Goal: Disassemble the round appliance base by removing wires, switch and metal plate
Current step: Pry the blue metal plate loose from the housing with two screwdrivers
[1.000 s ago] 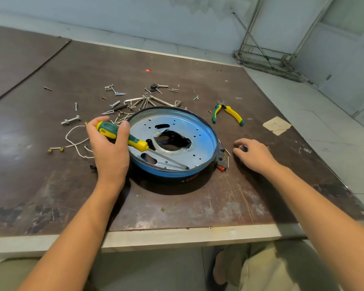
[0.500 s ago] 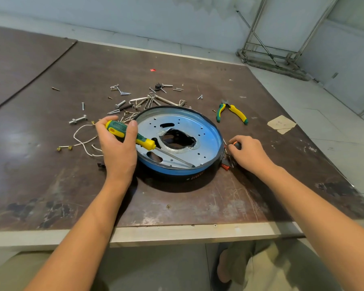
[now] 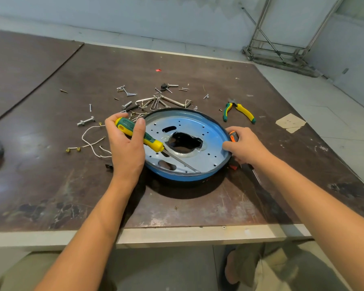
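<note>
The round appliance base (image 3: 183,178) is set mid-table (image 3: 51,181). At its 9 o'clock a screwdriver (image 3: 144,137) is gripped by the left hand (image 3: 125,148), its blade laid across the metal plate (image 3: 190,125). At 3 o'clock an orange-and-black handle (image 3: 233,137) is clasped by the right hand (image 3: 247,147).

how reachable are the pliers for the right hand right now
Probably yes: the pliers lie on bare table just beyond the right hand, nothing between. But that hand grips an orange tool, so it would likely need to set that down first.
</note>
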